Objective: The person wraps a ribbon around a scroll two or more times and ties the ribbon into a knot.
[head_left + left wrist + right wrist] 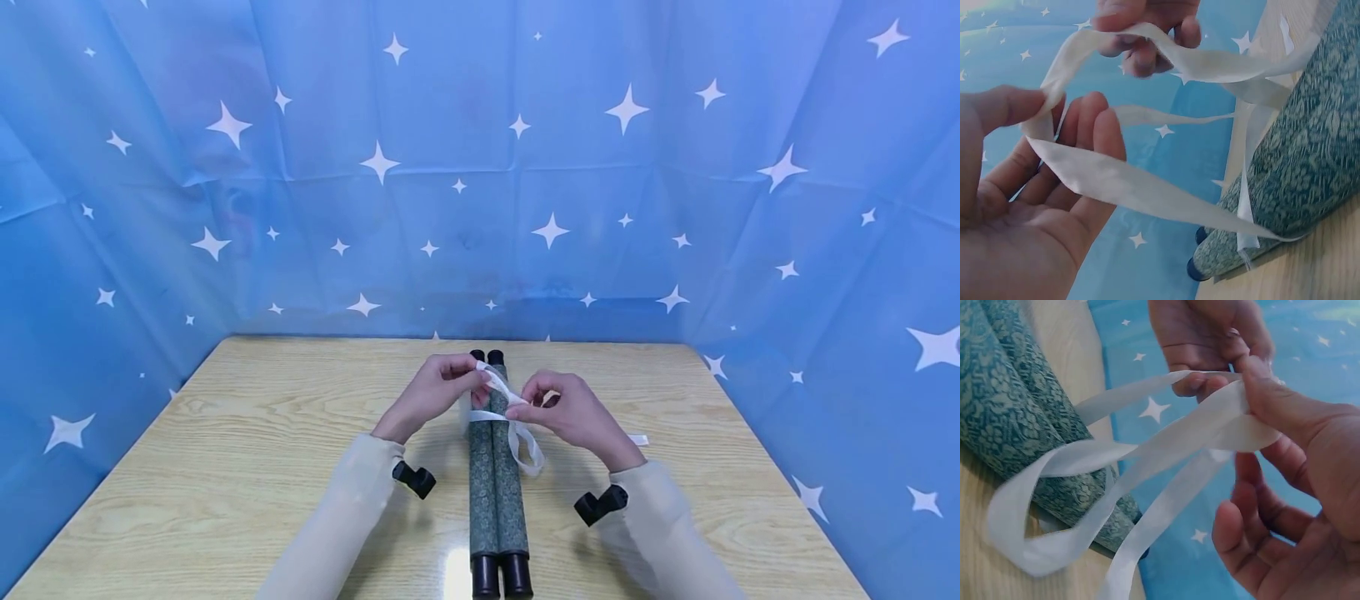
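Note:
A hanging scroll (482, 492) rolled from both ends into two green patterned rolls lies lengthwise on the table, its dark knobs (486, 577) at each end. Round its upper part runs a white ribbon (489, 416). Above the rolls, my left hand (435, 392) pinches the ribbon between thumb and fingers, and in the left wrist view the ribbon (1104, 175) bends through that grip. My right hand (573, 412) pinches another stretch of it just to the right. A loose loop (1016, 531) hangs below the right hand, beside the scroll.
The wood-grain table (300, 433) extends on both sides of the scroll. A white strip end (638, 439) shows beyond the right wrist. Small black cameras (414, 479) sit on both wrists. A blue curtain (465, 208) with white stars encloses the back and sides.

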A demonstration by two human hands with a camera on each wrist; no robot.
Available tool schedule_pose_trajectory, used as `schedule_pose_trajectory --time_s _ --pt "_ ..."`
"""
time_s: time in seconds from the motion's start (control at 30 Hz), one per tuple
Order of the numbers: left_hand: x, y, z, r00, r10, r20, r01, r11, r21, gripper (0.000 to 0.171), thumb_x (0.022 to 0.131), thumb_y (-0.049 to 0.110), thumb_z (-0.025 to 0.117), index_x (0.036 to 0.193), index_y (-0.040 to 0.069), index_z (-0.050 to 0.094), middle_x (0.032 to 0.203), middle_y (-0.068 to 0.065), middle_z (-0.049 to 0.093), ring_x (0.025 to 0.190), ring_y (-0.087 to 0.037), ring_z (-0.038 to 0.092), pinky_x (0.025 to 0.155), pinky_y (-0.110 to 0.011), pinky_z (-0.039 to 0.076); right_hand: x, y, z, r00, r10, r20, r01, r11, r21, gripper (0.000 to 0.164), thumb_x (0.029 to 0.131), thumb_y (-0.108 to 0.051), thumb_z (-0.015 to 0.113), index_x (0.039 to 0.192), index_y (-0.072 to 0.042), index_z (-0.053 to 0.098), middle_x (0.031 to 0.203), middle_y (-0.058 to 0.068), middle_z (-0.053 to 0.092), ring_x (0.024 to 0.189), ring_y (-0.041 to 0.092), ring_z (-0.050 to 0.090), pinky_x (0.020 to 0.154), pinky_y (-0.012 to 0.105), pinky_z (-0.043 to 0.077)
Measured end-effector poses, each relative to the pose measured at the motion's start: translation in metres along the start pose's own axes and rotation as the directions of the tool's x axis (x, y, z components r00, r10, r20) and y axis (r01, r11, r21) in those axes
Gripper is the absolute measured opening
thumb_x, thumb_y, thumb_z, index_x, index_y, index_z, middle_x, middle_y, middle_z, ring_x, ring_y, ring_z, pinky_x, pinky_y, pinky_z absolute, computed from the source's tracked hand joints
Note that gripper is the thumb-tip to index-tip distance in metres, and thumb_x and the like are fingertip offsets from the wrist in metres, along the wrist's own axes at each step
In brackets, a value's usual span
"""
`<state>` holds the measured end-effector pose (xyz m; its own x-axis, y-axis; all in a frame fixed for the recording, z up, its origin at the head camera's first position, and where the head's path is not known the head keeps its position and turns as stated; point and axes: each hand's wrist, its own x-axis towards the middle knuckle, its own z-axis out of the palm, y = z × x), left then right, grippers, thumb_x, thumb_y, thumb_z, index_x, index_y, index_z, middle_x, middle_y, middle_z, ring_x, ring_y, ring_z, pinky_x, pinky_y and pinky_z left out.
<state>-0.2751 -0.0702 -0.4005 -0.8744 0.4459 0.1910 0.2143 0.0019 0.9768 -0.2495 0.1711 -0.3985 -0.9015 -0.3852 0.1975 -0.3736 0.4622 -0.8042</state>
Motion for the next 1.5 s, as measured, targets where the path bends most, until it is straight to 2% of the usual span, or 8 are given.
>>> schedule_pose_trajectory --time_s 0.23,0.4,0.63,0.8,0.93,1.03,1.23,1.5 --pt "0.003 -0.002 0.0 0.997 -0.012 -0.08 -0.004 0.98 -0.199 0.034 0.097 0.023 0.064 0.118 -0.002 0.069 0.112 -0.016 0.069 0.104 -0.031 0.065 0.089 -0.041 0.053 -0.001 -0.004 -0.015 1.0 0.022 -0.015 -0.021 1.0 0.019 0.038 0.088 -0.054 0.066 0.088 -0.016 0.071 0.085 0.002 0.068 0.071 0.03 0.062 0.065 0.038 0.048" --pt "0.002 -0.001 -0.007 0.997 -0.01 -0.082 -0.023 0.92 -0.392 0.022 0.096 0.013 0.061 0.11 -0.004 0.067 0.113 -0.016 0.068 0.115 -0.031 0.059 0.095 -0.04 0.049 -0.003 0.0 -0.027 1.0 0.004 -0.031 -0.001 0.996 0.092 0.038 0.095 -0.049 0.06 0.094 -0.012 0.069 0.089 0.005 0.07 0.083 0.025 0.066 0.082 0.043 0.05" --pt "-0.006 0.005 -0.024 0.998 0.045 -0.051 -0.065 0.842 -0.535 0.014 0.099 0.007 0.056 0.095 -0.001 0.067 0.109 -0.018 0.068 0.112 -0.035 0.062 0.102 -0.051 0.042 -0.005 0.004 -0.043 0.999 0.026 -0.029 -0.021 0.986 0.168 0.036 0.097 -0.043 0.06 0.092 -0.007 0.066 0.07 0.012 0.054 0.071 0.026 0.057 0.076 0.04 0.048" --pt "-0.014 0.009 -0.036 0.996 0.066 -0.056 -0.086 0.813 -0.576 0.015 0.1 0.008 0.054 0.091 0.002 0.065 0.105 -0.014 0.069 0.109 -0.033 0.063 0.103 -0.052 0.04 -0.008 0.004 -0.052 0.997 0.077 0.01 -0.077 0.974 0.215 0.045 0.095 -0.044 0.063 0.082 0.0 0.058 0.063 0.003 0.043 0.079 0.025 0.064 0.083 0.041 0.054" --pt "-0.019 0.014 -0.043 0.996 0.066 -0.062 -0.09 0.794 -0.601 0.017 0.101 0.009 0.052 0.098 0.005 0.068 0.107 -0.014 0.069 0.112 -0.034 0.062 0.105 -0.051 0.038 -0.012 0.004 -0.058 0.997 0.041 0.069 -0.057 0.968 0.246 0.049 0.096 -0.039 0.062 0.077 0.003 0.048 0.063 0.008 0.033 0.067 0.023 0.053 0.088 0.041 0.053" --pt "-0.02 0.017 -0.048 0.995 0.071 -0.074 -0.102 0.78 -0.617 0.017 0.102 0.01 0.049 0.101 0.005 0.066 0.108 -0.014 0.069 0.114 -0.035 0.06 0.106 -0.052 0.037 -0.017 0.006 -0.064 0.995 0.001 0.104 -0.027 0.968 0.25 0.043 0.098 -0.033 0.062 0.08 0.005 0.052 0.065 0.011 0.033 0.063 0.02 0.046 0.089 0.041 0.053" --pt "-0.024 0.022 -0.057 0.99 0.072 -0.124 -0.134 0.76 -0.635 0.013 0.104 0.012 0.049 0.104 0.005 0.06 0.104 -0.013 0.069 0.115 -0.032 0.06 0.106 -0.05 0.037 -0.025 0.013 -0.083 0.988 -0.048 0.143 0.011 0.968 0.25 0.034 0.099 -0.023 0.062 0.091 0.01 0.058 0.066 0.007 0.037 0.064 0.02 0.046 0.091 0.044 0.051" --pt "-0.038 0.016 -0.077 0.982 0.057 -0.183 -0.165 0.734 -0.659 0.015 0.104 0.011 0.049 0.099 0.005 0.062 0.098 -0.009 0.069 0.104 -0.026 0.063 0.107 -0.046 0.038 -0.037 0.019 -0.108 0.998 0.036 0.06 -0.041 0.996 0.075 0.031 0.096 -0.03 0.065 0.089 0.0 0.064 0.081 0.02 0.06 0.084 0.031 0.059 0.074 0.042 0.05"
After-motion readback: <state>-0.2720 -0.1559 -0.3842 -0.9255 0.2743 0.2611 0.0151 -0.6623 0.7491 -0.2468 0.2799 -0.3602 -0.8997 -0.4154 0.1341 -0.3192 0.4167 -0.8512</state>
